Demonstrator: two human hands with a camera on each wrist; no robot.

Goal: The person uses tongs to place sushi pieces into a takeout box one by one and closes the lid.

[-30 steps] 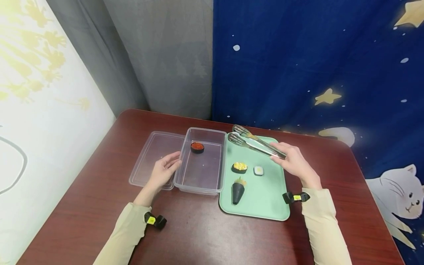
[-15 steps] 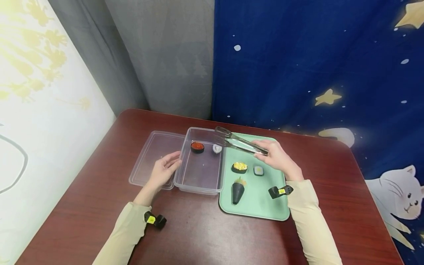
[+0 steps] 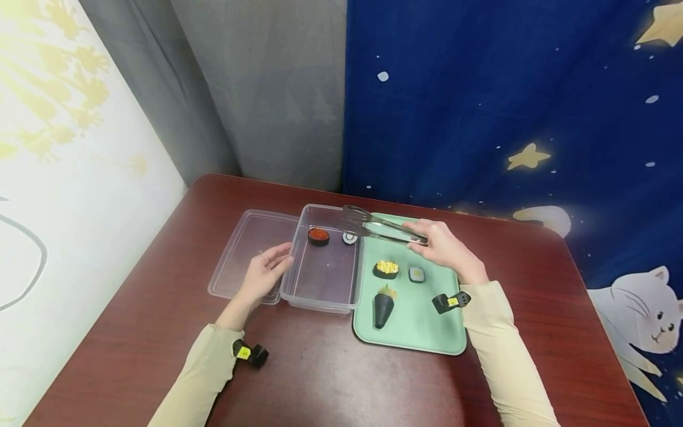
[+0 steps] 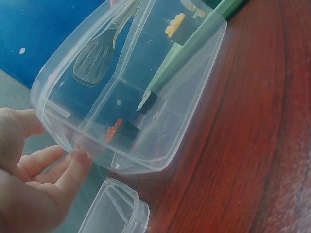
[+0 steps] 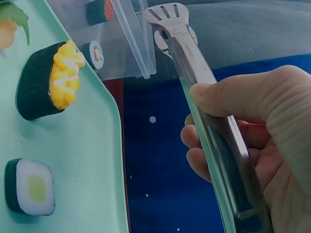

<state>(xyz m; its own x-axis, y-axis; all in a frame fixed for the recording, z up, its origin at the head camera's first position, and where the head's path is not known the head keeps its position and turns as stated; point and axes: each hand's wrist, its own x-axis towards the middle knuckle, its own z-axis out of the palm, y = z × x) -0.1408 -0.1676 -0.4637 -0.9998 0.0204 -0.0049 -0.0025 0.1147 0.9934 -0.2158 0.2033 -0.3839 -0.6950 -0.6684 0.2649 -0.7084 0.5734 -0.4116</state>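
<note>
In the head view my left hand point(image 3: 265, 274) touches the left wall of a clear plastic box point(image 3: 325, 305), its fingers relaxed. My right hand point(image 3: 445, 249) grips metal tongs point(image 3: 392, 231), whose slotted heads hang apart over the box's right rim. Inside the box lie a red-topped sushi piece point(image 3: 318, 236) and a small round sushi roll point(image 3: 349, 238), apart from the tongs in the right wrist view. On the green tray point(image 3: 427, 332) sit a yellow-topped sushi piece point(image 3: 386, 270), a square sushi roll point(image 3: 417, 274) and a dark cone-shaped hand roll point(image 3: 383, 307).
A clear lid point(image 3: 235, 261) lies on the brown table point(image 3: 309, 379), left of the box and partly behind my left hand. The tray stands right beside the box. Grey and blue curtains point(image 3: 416, 118) hang behind the table's far edge.
My right hand has moved left with the tongs, from over the tray to the box's right rim. The round sushi roll now lies in the box. My left hand stays put.
</note>
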